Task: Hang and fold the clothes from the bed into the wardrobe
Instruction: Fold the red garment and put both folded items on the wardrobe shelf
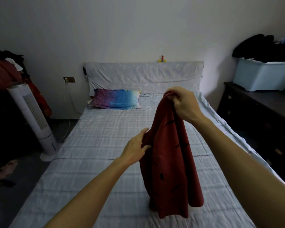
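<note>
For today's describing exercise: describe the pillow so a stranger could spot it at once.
Start at the bed with the pale checked sheet and look to its far end below the covered headboard. The pillow lies there on the left side, the only brightly coloured thing there, purple fading into blue.

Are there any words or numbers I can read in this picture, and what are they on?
No text here can be read.
Light blue checked bed sheet: a small dark printed line near the right edge, too blurred to read.
Dark red fuzzy garment: only black dashes, not letters.
</note>
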The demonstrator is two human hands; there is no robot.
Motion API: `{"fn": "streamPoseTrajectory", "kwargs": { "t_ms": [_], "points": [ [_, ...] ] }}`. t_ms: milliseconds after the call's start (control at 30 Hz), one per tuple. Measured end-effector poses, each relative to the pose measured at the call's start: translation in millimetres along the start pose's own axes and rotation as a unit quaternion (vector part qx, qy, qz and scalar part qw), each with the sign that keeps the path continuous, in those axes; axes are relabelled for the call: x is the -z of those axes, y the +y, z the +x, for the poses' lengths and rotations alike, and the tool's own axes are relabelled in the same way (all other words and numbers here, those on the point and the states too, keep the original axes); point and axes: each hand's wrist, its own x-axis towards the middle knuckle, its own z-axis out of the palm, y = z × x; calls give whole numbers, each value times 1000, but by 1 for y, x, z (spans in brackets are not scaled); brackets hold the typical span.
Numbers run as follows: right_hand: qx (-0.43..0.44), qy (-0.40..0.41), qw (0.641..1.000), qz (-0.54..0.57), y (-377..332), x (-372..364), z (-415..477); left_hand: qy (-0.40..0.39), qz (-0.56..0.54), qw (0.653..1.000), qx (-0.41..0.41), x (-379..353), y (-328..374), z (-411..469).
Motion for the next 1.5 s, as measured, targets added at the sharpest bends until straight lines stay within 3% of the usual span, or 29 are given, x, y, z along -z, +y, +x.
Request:
{"fn": "streamPoseTrajectory", "kwargs": {
  "t_ms": [500,800,1300,1500],
  "points": [
    [-5,-15,1000,-23,13,12,-9,48,125,980,-144,2,-3,10],
    [-6,-48,999,-24,10,4,-11,61,32,993,-97,-1,-3,10],
    [-21,-115,993,16,11,-6,-25,68,12,997,-39,-16,24,4],
    [-64,-72,995,13,33,10,-30,158,32,987,24,15,11,8]
  ]
}}
